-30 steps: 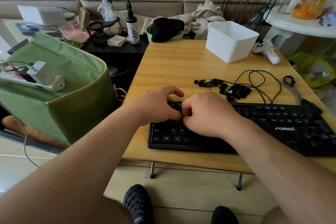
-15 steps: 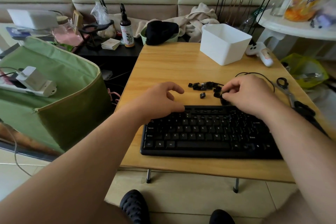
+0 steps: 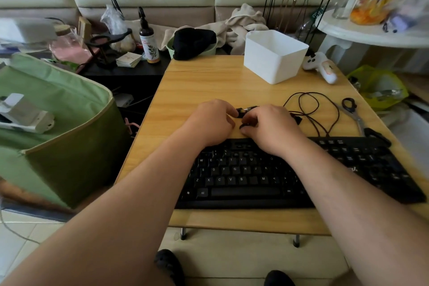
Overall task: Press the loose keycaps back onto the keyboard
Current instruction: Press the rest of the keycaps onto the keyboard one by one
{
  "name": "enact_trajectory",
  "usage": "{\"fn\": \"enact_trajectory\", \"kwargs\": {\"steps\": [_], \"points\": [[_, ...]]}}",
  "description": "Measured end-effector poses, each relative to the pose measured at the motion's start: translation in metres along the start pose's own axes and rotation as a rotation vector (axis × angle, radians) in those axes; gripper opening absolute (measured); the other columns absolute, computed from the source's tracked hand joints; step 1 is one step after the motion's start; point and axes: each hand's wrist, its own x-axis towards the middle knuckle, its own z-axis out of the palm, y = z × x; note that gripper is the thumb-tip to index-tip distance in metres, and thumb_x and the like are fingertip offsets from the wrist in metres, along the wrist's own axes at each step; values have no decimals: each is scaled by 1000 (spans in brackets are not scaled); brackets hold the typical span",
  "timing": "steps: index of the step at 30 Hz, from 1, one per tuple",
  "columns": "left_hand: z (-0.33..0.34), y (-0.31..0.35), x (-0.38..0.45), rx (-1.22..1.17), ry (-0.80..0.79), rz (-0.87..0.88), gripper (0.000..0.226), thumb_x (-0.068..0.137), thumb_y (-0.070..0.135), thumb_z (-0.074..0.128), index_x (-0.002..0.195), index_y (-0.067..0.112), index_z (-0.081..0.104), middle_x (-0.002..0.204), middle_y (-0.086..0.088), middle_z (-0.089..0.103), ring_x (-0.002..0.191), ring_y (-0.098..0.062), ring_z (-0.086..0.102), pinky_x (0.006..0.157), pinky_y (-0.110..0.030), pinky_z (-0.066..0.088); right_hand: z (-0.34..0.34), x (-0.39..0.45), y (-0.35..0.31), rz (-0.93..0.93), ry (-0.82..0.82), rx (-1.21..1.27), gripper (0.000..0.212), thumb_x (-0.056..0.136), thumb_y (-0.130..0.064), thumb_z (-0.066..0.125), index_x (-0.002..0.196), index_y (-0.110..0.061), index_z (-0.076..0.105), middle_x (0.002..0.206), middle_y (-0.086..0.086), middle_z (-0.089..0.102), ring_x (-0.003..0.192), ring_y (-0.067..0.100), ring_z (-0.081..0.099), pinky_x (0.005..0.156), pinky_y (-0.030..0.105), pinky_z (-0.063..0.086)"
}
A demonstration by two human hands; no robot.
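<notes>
The black keyboard [image 3: 255, 176] lies along the near edge of the wooden table [image 3: 204, 83], with gaps in its upper rows. Behind it is a small pile of loose black keycaps [image 3: 242, 112], mostly hidden by my hands. My left hand [image 3: 211, 121] has curled fingers and its fingertips pinch a keycap at the pile's left end. My right hand [image 3: 269, 127] sits right beside it, thumb and forefinger closed on another keycap [image 3: 246, 125]. A few more keycaps [image 3: 298, 119] peek out to the right of my right hand.
The keyboard's black cable [image 3: 311, 109] loops behind my right hand, with scissors [image 3: 352, 111] further right. A white box [image 3: 276, 58] and a white controller [image 3: 322, 67] stand at the back. A green fabric bag [image 3: 58, 123] stands left of the table.
Both hands left the keyboard's keys. The right hand reached the keycap pile first, then shifted left. The left hand moved forward to join it at the pile.
</notes>
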Motion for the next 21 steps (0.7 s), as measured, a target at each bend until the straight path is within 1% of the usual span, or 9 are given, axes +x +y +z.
{"fn": "enact_trajectory", "kwargs": {"steps": [4,6,8,10,11,13,16,18,21], "points": [[-1,-1,-4,-56,-21,9,33,95,17,65,124,31,73,108,11,76,106,-13,68,99,-39,56,-3,-1,1,-42,18,30,21,89,-33,76,110,-35,77,109,-5,74,108,25,64,96,44,54],[-3,1,-8,-112,-32,18,32,96,17,65,122,32,74,104,8,77,100,-15,70,94,-39,58,-9,-6,1,-109,56,75,24,88,-28,75,111,-35,78,109,-7,75,107,20,64,94,36,53],[-6,1,-14,-232,-38,28,30,97,13,64,116,33,76,99,0,78,89,-20,71,86,-39,58,-15,-11,-1,-203,117,126,26,87,-26,77,110,-37,78,102,-15,74,102,15,63,87,28,50],[-11,-1,-20,-396,-51,29,30,97,8,64,109,33,76,93,0,80,84,-19,70,82,-33,58,-22,-16,-2,-260,176,177,24,86,-25,81,106,-38,79,87,-28,64,90,6,58,78,16,44],[-14,-2,-22,-467,-68,24,30,97,6,65,109,32,75,91,4,80,84,-14,69,79,-26,57,-25,-19,-1,-269,196,215,23,86,-24,82,104,-38,80,82,-32,59,85,2,56,75,11,40],[-20,-4,-26,-554,-104,23,27,98,6,67,111,29,74,94,9,80,86,-6,69,76,-21,54,-28,-23,0,-282,219,279,23,85,-22,83,101,-39,80,81,-34,58,85,-4,57,75,13,41],[-24,-7,-30,-630,-149,30,25,101,8,65,115,24,75,104,5,80,91,-7,70,81,-27,52,-31,-27,0,-299,229,309,26,84,-21,84,101,-39,79,84,-33,60,87,-9,58,76,10,40],[-26,-9,-32,-685,-165,20,22,102,9,63,118,20,75,106,2,80,92,-7,69,80,-25,51,-32,-29,0,-302,234,313,26,84,-20,84,101,-39,79,83,-32,60,85,-11,57,72,6,37],[-26,-9,-36,-759,-172,-9,18,102,14,64,115,16,75,107,-1,80,91,-8,69,79,-24,51,-31,-33,-2,-319,258,341,23,84,-18,84,99,-36,81,79,-28,61,79,-8,58,68,5,37]]}}
